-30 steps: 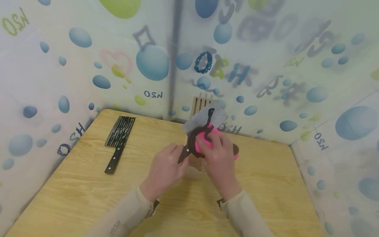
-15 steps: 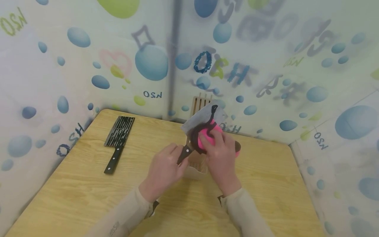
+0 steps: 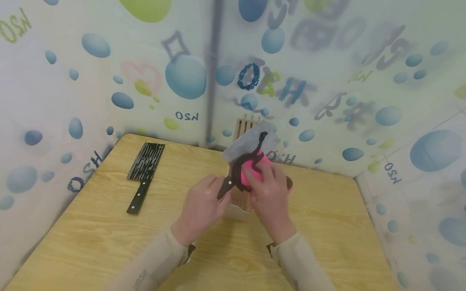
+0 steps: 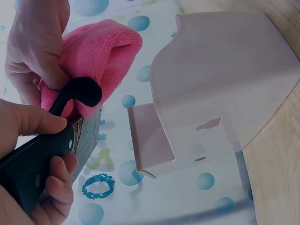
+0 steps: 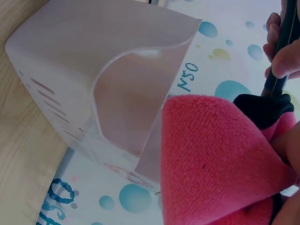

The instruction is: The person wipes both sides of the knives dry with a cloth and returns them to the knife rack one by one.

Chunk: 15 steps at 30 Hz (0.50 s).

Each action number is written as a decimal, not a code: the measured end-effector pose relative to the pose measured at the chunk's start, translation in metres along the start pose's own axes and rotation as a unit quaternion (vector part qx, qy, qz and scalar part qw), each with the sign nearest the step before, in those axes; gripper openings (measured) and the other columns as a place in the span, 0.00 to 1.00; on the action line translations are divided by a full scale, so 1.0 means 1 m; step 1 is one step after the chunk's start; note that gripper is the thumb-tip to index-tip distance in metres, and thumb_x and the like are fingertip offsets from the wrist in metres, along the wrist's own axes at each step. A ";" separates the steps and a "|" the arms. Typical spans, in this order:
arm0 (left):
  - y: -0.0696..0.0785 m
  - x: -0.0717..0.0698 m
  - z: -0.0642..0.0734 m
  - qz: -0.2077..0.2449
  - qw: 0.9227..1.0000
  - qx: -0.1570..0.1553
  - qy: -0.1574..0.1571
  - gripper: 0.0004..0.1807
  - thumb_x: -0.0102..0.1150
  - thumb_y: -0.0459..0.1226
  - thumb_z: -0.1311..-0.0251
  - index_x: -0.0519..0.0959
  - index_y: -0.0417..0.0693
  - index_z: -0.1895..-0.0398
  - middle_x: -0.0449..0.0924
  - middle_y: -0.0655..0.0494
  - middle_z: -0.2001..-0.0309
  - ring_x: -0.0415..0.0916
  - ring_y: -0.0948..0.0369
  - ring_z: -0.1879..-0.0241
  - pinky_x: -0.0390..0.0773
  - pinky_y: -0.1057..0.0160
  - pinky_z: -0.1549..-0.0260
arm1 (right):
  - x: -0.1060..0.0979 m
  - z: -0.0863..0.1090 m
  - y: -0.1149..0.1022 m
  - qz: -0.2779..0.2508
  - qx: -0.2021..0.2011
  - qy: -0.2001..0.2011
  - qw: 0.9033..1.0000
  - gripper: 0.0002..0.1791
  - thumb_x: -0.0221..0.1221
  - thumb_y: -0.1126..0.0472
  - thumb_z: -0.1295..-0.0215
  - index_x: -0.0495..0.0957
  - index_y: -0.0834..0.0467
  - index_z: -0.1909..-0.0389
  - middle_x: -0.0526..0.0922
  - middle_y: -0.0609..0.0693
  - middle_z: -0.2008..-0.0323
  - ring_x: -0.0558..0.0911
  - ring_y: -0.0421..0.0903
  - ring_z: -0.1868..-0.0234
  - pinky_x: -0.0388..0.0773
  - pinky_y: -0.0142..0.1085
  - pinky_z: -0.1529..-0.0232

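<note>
In the head view my left hand [image 3: 200,206] grips the black riveted handle of a cleaver [image 3: 242,147], raised above the table with its grey blade slanting up to the right. My right hand [image 3: 271,198] pinches a bright pink cloth [image 3: 251,171] with dark trim, pressed around the blade near the handle and covering part of it. Seen from the left wrist, fluffy cloth [image 4: 110,51] and a black fold meet the blade just past the handle [image 4: 33,168]. The right wrist view has the cloth [image 5: 211,154] bunched in front of the blade.
Behind and below the hands stands a pale plastic holder [image 3: 236,212] with slots and an open top. A slotted beige rack top [image 3: 245,125] rises behind the blade. Another cleaver [image 3: 145,165] with a black-and-silver patterned blade lies on the wooden table [image 3: 91,226] at left.
The pink cloth and my right hand shift slightly right along the blade, then back left. My left hand keeps its grip on the cleaver almost in place.
</note>
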State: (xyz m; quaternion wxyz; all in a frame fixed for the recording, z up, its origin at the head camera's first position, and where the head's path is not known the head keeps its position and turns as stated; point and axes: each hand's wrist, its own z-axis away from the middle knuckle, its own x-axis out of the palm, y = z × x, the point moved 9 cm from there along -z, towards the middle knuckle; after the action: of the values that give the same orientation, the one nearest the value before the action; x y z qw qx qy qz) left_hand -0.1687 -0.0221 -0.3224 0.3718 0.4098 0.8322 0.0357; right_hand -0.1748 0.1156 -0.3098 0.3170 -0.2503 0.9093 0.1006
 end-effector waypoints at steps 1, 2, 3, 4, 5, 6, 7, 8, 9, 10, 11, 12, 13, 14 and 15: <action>0.000 0.000 0.000 -0.002 1.000 0.001 0.001 0.07 0.71 0.31 0.47 0.81 0.39 0.70 0.76 0.53 0.74 0.73 0.59 0.78 0.75 0.63 0.81 | 0.000 0.000 0.000 0.002 0.001 0.002 1.000 0.28 0.64 0.75 0.53 0.87 0.53 0.48 0.80 0.59 0.54 0.75 0.61 0.54 0.76 0.53 0.52; 0.000 -0.001 0.000 -0.003 1.000 0.002 0.002 0.07 0.71 0.31 0.48 0.81 0.38 0.70 0.76 0.52 0.74 0.73 0.58 0.78 0.75 0.63 0.81 | 0.000 0.000 0.001 0.003 0.002 0.005 1.000 0.29 0.65 0.76 0.54 0.87 0.53 0.48 0.80 0.59 0.54 0.76 0.62 0.54 0.76 0.54 0.53; 0.000 -0.002 0.000 -0.004 1.000 0.004 0.003 0.07 0.71 0.31 0.48 0.81 0.38 0.70 0.76 0.52 0.74 0.73 0.58 0.78 0.75 0.63 0.81 | -0.001 -0.001 0.002 0.004 0.003 0.011 1.000 0.30 0.65 0.76 0.55 0.87 0.53 0.48 0.80 0.59 0.54 0.76 0.62 0.55 0.76 0.54 0.53; 0.000 -0.002 0.001 -0.005 1.000 0.006 0.004 0.08 0.72 0.31 0.49 0.81 0.38 0.69 0.76 0.52 0.74 0.73 0.58 0.78 0.75 0.63 0.81 | -0.001 -0.001 0.004 0.005 0.006 0.013 1.000 0.30 0.64 0.76 0.56 0.87 0.53 0.48 0.79 0.59 0.54 0.76 0.63 0.56 0.76 0.54 0.54; 0.001 -0.002 0.001 -0.006 1.000 0.008 0.006 0.08 0.72 0.31 0.49 0.81 0.37 0.69 0.76 0.52 0.74 0.73 0.58 0.77 0.75 0.63 0.81 | 0.000 -0.002 0.007 0.007 0.008 0.015 1.000 0.30 0.64 0.77 0.56 0.87 0.54 0.48 0.79 0.60 0.54 0.76 0.63 0.57 0.76 0.54 0.56; 0.001 -0.003 0.001 -0.008 1.000 0.011 0.007 0.09 0.72 0.31 0.49 0.81 0.37 0.69 0.76 0.52 0.74 0.73 0.58 0.77 0.75 0.62 0.81 | 0.000 -0.003 0.009 0.008 0.011 0.018 1.000 0.31 0.63 0.77 0.56 0.87 0.54 0.48 0.79 0.60 0.55 0.76 0.63 0.58 0.76 0.55 0.57; 0.001 -0.003 0.002 -0.008 1.000 0.014 0.008 0.09 0.72 0.31 0.49 0.81 0.37 0.69 0.76 0.51 0.74 0.73 0.58 0.77 0.75 0.62 0.81 | 0.000 -0.003 0.012 0.010 0.013 0.021 1.000 0.30 0.63 0.77 0.55 0.87 0.54 0.48 0.79 0.60 0.55 0.75 0.64 0.58 0.76 0.55 0.58; 0.001 -0.004 0.002 -0.008 1.000 0.016 0.010 0.10 0.72 0.31 0.49 0.81 0.36 0.68 0.76 0.51 0.73 0.73 0.58 0.77 0.75 0.62 0.81 | 0.000 -0.004 0.016 0.012 0.015 0.022 1.000 0.30 0.62 0.77 0.54 0.86 0.54 0.48 0.78 0.61 0.55 0.75 0.64 0.59 0.76 0.55 0.58; 0.001 -0.004 0.003 -0.008 1.000 0.019 0.011 0.10 0.72 0.31 0.50 0.81 0.36 0.68 0.77 0.51 0.73 0.74 0.57 0.77 0.76 0.62 0.81 | 0.001 -0.005 0.020 0.012 0.019 0.023 0.999 0.30 0.61 0.77 0.53 0.86 0.54 0.48 0.78 0.61 0.55 0.74 0.64 0.59 0.75 0.55 0.58; 0.002 -0.005 0.003 -0.008 1.000 0.021 0.012 0.10 0.72 0.31 0.50 0.81 0.35 0.68 0.77 0.50 0.73 0.74 0.57 0.77 0.76 0.62 0.80 | 0.001 -0.006 0.024 0.014 0.022 0.023 0.999 0.29 0.60 0.77 0.52 0.86 0.55 0.48 0.78 0.62 0.55 0.74 0.64 0.59 0.75 0.55 0.58; 0.002 -0.005 0.004 -0.008 1.000 0.023 0.014 0.10 0.72 0.32 0.50 0.81 0.35 0.67 0.77 0.50 0.73 0.74 0.57 0.76 0.77 0.62 0.80 | 0.001 -0.007 0.028 0.015 0.026 0.025 0.999 0.28 0.59 0.78 0.51 0.87 0.55 0.48 0.78 0.62 0.55 0.74 0.65 0.60 0.74 0.56 0.59; 0.002 -0.006 0.004 -0.006 1.000 0.025 0.015 0.10 0.72 0.32 0.50 0.81 0.35 0.67 0.77 0.50 0.73 0.74 0.57 0.76 0.77 0.62 0.80 | 0.001 -0.008 0.032 0.017 0.030 0.026 0.999 0.28 0.58 0.77 0.50 0.87 0.55 0.48 0.79 0.62 0.55 0.74 0.65 0.60 0.74 0.56 0.59; 0.003 -0.006 0.005 -0.006 0.999 0.028 0.017 0.10 0.72 0.32 0.50 0.81 0.35 0.67 0.77 0.50 0.73 0.74 0.57 0.76 0.77 0.62 0.80 | 0.001 -0.009 0.036 0.018 0.034 0.029 0.999 0.28 0.58 0.77 0.50 0.87 0.55 0.48 0.79 0.62 0.55 0.74 0.65 0.61 0.74 0.56 0.60; 0.003 -0.007 0.006 -0.006 0.999 0.029 0.019 0.10 0.71 0.32 0.50 0.81 0.35 0.67 0.77 0.50 0.73 0.74 0.57 0.76 0.77 0.62 0.80 | 0.001 -0.010 0.040 0.018 0.039 0.031 0.999 0.28 0.57 0.77 0.50 0.87 0.55 0.48 0.79 0.62 0.55 0.73 0.65 0.61 0.73 0.56 0.60; 0.003 -0.008 0.006 -0.005 0.999 0.031 0.022 0.10 0.71 0.32 0.50 0.81 0.35 0.67 0.77 0.50 0.73 0.74 0.58 0.77 0.77 0.62 0.80 | 0.000 -0.011 0.044 0.017 0.044 0.033 0.998 0.28 0.56 0.77 0.50 0.86 0.55 0.48 0.79 0.62 0.55 0.73 0.65 0.61 0.73 0.57 0.61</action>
State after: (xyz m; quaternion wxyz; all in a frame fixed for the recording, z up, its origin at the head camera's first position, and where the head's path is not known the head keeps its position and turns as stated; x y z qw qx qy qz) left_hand -0.1593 -0.0268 -0.3212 0.3409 0.4160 0.8429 0.0167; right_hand -0.2030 0.1492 -0.3005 0.2953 -0.2238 0.9270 0.0579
